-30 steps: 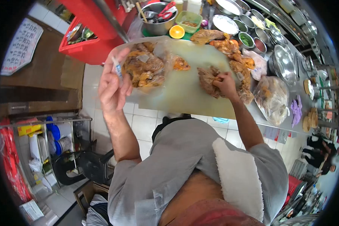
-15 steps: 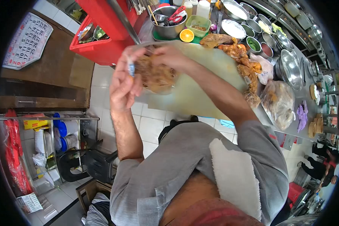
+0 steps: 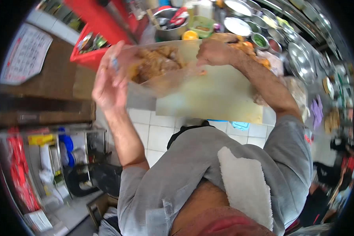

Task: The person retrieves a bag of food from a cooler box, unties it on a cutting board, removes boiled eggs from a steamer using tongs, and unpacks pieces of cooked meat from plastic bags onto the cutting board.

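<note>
A clear plastic bag of marinated meat pieces (image 3: pixel 159 63), brownish-orange, stretches between my two hands over the left end of the pale cutting board (image 3: pixel 212 96). My left hand (image 3: pixel 111 80) grips the bag's left end, its fingers smeared by motion. A small blue-and-white item (image 3: pixel 115 63), too blurred to name, shows at those fingers. My right hand (image 3: pixel 215 53) is closed in a pinch on the bag's right side, above the board. A small orange bit (image 3: pixel 202 72) lies just below it.
Behind the board stand a metal pot of utensils (image 3: pixel 171 19), a green container (image 3: pixel 202 25) and a halved orange (image 3: pixel 190 35). Bowls, including a large metal one (image 3: pixel 301 63), fill the right side. A red bin (image 3: pixel 86 49) stands left. People are at the far right.
My right hand has moved right, away from my left hand, stretching the bag between them. My left hand has shifted left. More of the meat shows.
</note>
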